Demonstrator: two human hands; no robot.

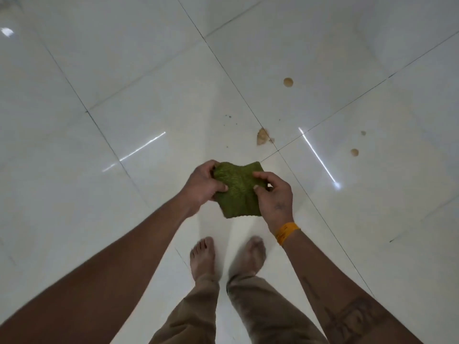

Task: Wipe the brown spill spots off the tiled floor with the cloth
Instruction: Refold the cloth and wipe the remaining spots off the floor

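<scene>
A folded green cloth is held up in front of me, well above the white tiled floor. My left hand grips its left edge and my right hand pinches its right edge. On the floor beyond the cloth lies a smeared brown spill at a tile joint. A round brown spot sits farther away, and another small brown spot lies to the right. Tiny dark specks dot the tile left of the smear.
My two bare feet stand on the glossy tiles below the cloth, in khaki trousers. An orange band circles my right wrist. A small greyish spot lies at the right. Light streaks reflect off the floor.
</scene>
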